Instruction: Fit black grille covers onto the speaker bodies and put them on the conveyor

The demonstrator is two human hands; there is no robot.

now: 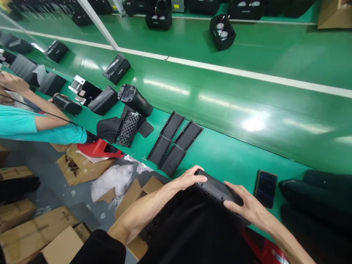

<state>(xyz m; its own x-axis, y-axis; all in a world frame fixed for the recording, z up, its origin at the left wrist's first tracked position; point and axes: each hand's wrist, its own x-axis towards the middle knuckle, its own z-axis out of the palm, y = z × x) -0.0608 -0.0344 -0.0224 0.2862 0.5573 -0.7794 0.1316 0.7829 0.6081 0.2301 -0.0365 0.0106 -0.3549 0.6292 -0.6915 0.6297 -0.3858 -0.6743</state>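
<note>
Close to my body I hold a black plastic housing, which has small holes along its near edge. My left hand grips its left end, thumb on top. Around the right end is my right hand, its thumb and fingers spread across the housing's sides. The undersides of both hands are hidden. Beyond my left hand, several flat black panels lie in two rows on the green work surface. A dark phone lies to the right of my right hand.
A perforated black grille and an upright black speaker case stand at left. Beyond them sits a co-worker in a turquoise sleeve. Cardboard boxes cover the floor. Large black cases are at right. More units sit on the far green line.
</note>
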